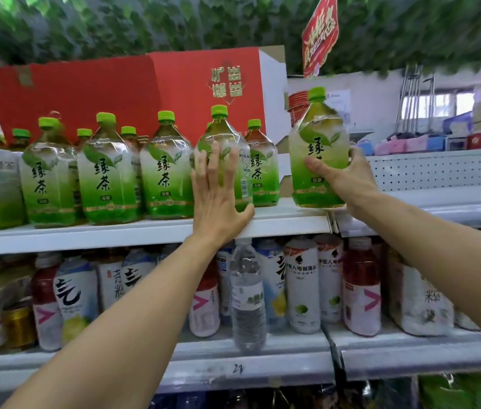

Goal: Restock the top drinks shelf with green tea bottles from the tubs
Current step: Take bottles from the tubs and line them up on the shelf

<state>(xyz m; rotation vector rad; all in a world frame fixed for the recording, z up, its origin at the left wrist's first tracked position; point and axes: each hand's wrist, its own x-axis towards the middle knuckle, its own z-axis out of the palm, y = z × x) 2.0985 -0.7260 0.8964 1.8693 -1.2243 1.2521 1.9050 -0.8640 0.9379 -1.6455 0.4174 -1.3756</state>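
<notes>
Several large green tea bottles with green caps stand in a row on the top white shelf point(133, 231). My left hand point(217, 196) lies flat with straight fingers against the front of one bottle point(223, 134) in that row, thumb at the shelf edge. My right hand point(348, 175) grips another green tea bottle point(317, 149) from its right side, thumb across the label. That bottle stands upright at the right end of the row, its base at the shelf's front edge. No tubs are in view.
Red cardboard boxes point(115, 93) stand behind the row. The shelf below point(251, 343) holds mixed drinks, with a clear water bottle point(248, 296) in front. A perforated white shelf point(440, 169) with small goods lies to the right. A red sign point(320, 36) hangs above.
</notes>
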